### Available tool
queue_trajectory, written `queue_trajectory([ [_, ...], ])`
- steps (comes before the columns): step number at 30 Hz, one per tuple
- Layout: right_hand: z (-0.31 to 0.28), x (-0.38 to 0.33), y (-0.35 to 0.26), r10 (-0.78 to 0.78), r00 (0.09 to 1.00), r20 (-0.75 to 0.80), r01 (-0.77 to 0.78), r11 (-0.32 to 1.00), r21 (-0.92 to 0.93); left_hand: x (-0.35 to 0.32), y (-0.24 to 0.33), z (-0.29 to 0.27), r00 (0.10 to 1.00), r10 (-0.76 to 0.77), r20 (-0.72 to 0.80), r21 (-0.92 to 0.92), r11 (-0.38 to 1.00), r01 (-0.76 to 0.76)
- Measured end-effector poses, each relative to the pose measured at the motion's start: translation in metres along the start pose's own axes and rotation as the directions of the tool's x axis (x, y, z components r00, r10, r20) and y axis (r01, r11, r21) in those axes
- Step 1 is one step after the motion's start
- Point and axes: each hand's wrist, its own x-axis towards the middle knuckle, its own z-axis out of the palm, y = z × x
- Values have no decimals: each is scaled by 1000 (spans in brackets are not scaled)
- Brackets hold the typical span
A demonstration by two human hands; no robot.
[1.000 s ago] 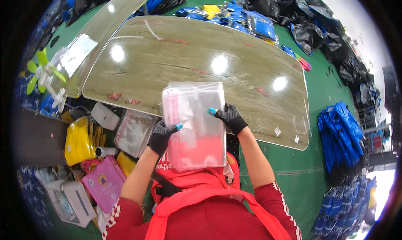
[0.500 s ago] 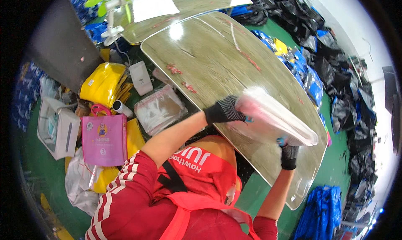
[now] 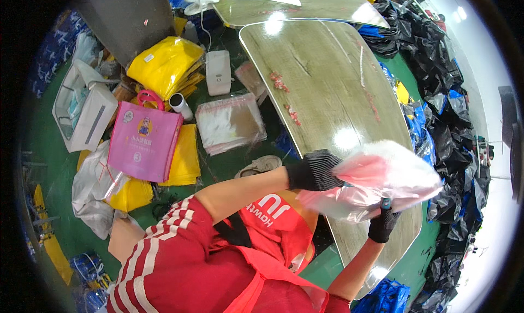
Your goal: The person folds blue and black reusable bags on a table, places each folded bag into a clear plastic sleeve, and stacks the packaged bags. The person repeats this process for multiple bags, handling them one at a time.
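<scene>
A stack of clear plastic bags (image 3: 376, 179) with pinkish-red patches is held over the wood-patterned table (image 3: 322, 94), its far side blurred. My left hand (image 3: 316, 172), in a dark knitted glove, is closed on the left end of the stack. Gripping the lower right edge is my right hand (image 3: 383, 223), gloved the same way, with a bluish fingertip pressed on the plastic. The bags look puffed out and bent between both hands. Small pink-red scraps (image 3: 279, 82) lie on the table's left part.
Left of the table, the floor holds a pile of clear bags (image 3: 229, 122), a white box-shaped device (image 3: 218, 73), yellow packs (image 3: 164, 64), a pink tote bag (image 3: 144, 141) and a white bin (image 3: 82, 105). Black bundles (image 3: 428, 73) line the right wall. A second table (image 3: 305, 4) adjoins beyond.
The view has swung, shifting the surroundings. The stack, fairly flat and straight before, now bulges and bends between my hands. Both hands still grip it.
</scene>
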Motion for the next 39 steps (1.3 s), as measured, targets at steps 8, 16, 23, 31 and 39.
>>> queue_trajectory([
  [8, 189, -20, 52, 447, 732, 514, -143, 838, -526, -186, -58, -70, 628, -768, -125, -857, 403, 321],
  [16, 249, -6, 101, 90, 829, 552, 236, 839, -490, -304, -218, -89, 116, -847, -518, -654, 479, 585],
  [23, 248, 18, 109, -25, 781, 624, 428, 748, -506, -308, -272, -77, 90, -836, -541, -565, 440, 698],
  [31, 246, 17, 104, 22, 841, 540, 337, 760, -556, -410, -180, -62, 99, -881, -463, -820, 468, 331],
  [39, 241, 28, 120, -87, 787, 611, 429, 789, -440, -439, -167, -57, -33, -937, -349, -401, 118, 908],
])
